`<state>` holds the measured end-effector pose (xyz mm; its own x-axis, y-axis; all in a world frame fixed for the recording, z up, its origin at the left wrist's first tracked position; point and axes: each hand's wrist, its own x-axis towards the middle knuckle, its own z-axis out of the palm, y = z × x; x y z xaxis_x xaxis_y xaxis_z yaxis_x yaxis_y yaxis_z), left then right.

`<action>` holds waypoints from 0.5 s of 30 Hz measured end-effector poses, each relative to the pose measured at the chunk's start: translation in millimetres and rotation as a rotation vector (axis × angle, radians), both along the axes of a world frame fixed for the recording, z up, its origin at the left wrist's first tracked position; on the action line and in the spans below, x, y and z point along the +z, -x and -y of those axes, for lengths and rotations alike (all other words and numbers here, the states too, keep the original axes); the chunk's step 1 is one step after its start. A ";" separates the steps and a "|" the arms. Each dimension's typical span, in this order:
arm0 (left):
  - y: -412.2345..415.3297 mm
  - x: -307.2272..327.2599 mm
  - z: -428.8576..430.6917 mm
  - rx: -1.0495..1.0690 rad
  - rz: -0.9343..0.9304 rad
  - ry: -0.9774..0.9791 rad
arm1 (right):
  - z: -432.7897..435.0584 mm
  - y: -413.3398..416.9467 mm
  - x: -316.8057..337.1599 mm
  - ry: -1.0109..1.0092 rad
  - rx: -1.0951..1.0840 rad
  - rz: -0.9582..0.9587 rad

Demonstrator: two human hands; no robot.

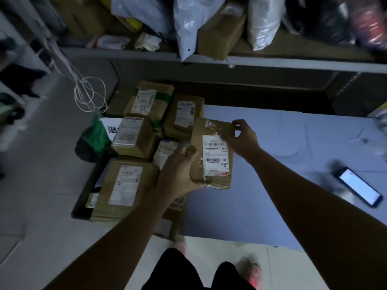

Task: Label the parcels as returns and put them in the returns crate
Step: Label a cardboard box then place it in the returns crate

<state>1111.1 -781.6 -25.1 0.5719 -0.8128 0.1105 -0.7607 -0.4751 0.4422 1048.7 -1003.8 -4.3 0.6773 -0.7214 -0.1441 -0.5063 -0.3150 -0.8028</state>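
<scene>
Brown cardboard parcel (211,126), flat, taped, white barcode label facing up: you hold it in both hands, off any surface, over the left edge of the pale blue cloth-covered table (282,143) and just beside the crate's contents.

Left hand (178,170): grips the parcel's near left corner, fingers curled under it, thumb on top.

Right hand (240,139): pinches the far right corner between thumb and fingers.

Dark shallow crate (80,214), on the floor left of the table: holds several brown labelled parcels (125,185), lying flat and packed against one another, labels up.

White sign with black characters (112,128): at the crate's left side, partly hidden behind a parcel.

Green bag (94,135): against the crate's left side, touching the sign.

Black phone with lit screen (359,186): flat on the table, well to your right.

Loop of white string (90,95): hanging above the crate's far left corner.

Grey shelf (125,53), behind: carries white plastic mailers, cardboard boxes and dark bags.
</scene>
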 end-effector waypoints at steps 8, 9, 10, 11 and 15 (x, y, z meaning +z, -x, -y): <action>109.9 -0.7 109.4 0.005 -0.111 0.056 | 123.7 130.3 7.5 -0.108 0.001 0.036; 124.3 -5.5 121.6 0.003 -0.133 0.055 | 137.5 147.1 3.7 -0.124 0.010 0.023; 138.2 -9.6 132.9 -0.003 -0.158 0.053 | 149.8 163.0 -0.7 -0.147 0.020 0.008; 151.0 -14.7 143.8 -0.016 -0.180 0.051 | 161.1 177.4 -7.1 -0.173 0.025 -0.007; 185.2 -38.0 178.4 -0.082 -0.216 0.032 | 193.1 217.8 -39.2 -0.254 -0.012 -0.092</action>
